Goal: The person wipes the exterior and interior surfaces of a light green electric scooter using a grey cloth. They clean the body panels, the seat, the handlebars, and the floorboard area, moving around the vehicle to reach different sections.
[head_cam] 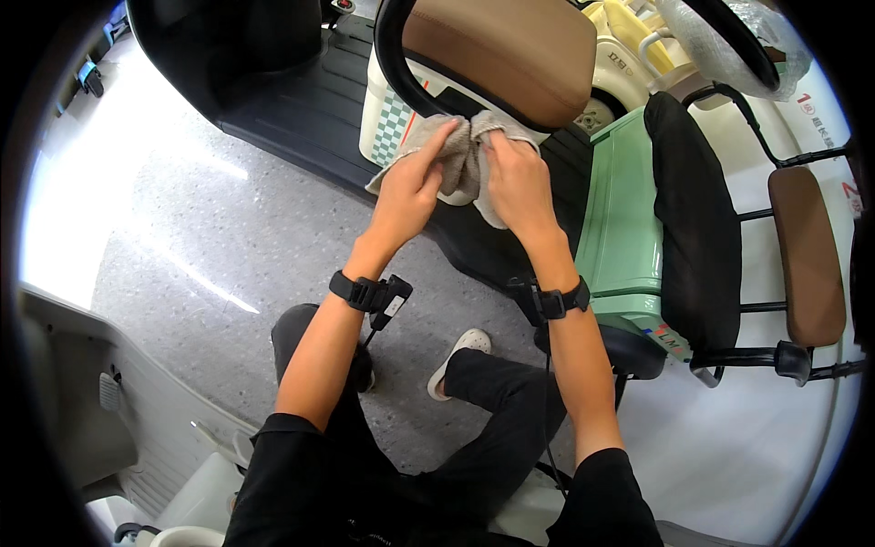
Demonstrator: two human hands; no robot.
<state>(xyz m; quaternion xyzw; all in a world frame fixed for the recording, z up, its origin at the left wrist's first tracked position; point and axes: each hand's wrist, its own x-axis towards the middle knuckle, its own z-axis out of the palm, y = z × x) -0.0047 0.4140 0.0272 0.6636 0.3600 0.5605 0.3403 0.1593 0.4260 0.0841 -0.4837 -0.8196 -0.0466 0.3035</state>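
Both hands grip one grey-beige cloth (456, 161), bunched up between them. My left hand (408, 193) holds its left part with the index finger laid along the folds. The right part hangs below my right hand (517, 183), pinched under the fingers. Just behind the cloth stands a white seat base (375, 116) with a green check pattern and a red stripe. A brown padded seat (502, 51) tops it, and a black curved armrest bar (396, 68) comes down beside the cloth. Whether the cloth touches the base I cannot tell.
Black ribbed floorboard (287, 113) runs under the seat base. To the right are a green storage box (621, 205), a black-covered seat (697, 219) and a brown backrest pad (806, 256). Another vehicle's grey footwell (157, 424) lies lower left. Speckled floor (205, 225) lies between.
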